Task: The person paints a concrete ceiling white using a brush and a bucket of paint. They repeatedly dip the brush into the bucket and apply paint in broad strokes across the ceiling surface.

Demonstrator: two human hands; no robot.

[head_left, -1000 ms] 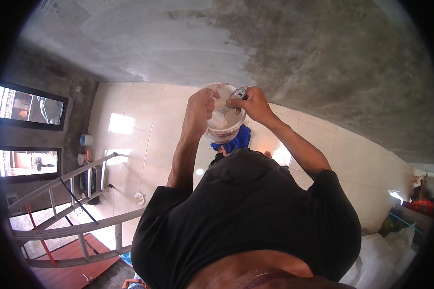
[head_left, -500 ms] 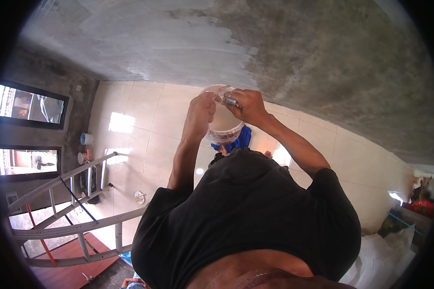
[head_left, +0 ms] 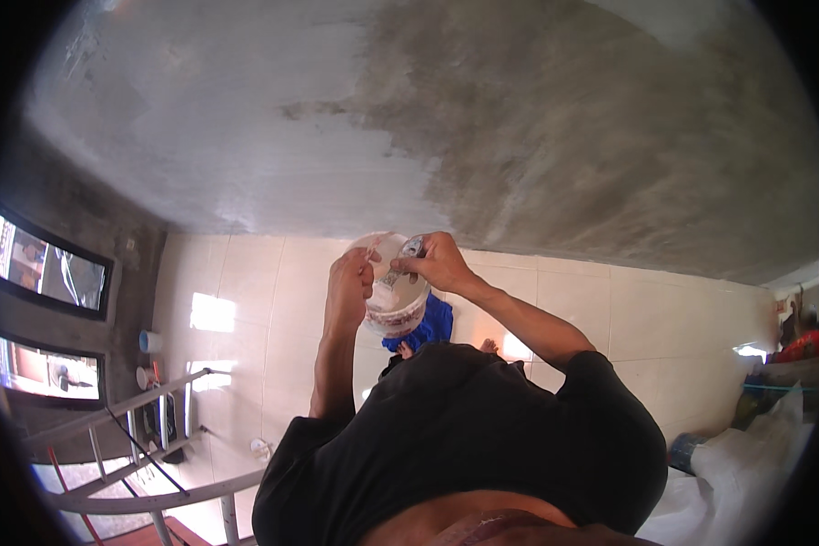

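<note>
A whitish bucket (head_left: 396, 320) with reddish-brown smears stands below my hands, pale inside. Over its right side, my right hand (head_left: 441, 264) is closed around a short hand tool (head_left: 412, 247), grey and smeared with white; its exact kind is unclear. My left hand (head_left: 346, 284) is at the bucket's left rim with its fingers curled. Whether those fingers grip the rim or some small thing does not show.
A grey wall (head_left: 291, 164), partly coated lighter, rises ahead. Blue cloth (head_left: 437, 318) lies by the bucket and my feet. An aluminium ladder (head_left: 155, 491) stands at left, and small pails (head_left: 150, 341) sit by the left wall. White sheeting (head_left: 746, 464) is at right.
The view has tilted up, so the bucket and hands sit lower in it. My hands have moved apart, and more of the tool shows above the bucket.
</note>
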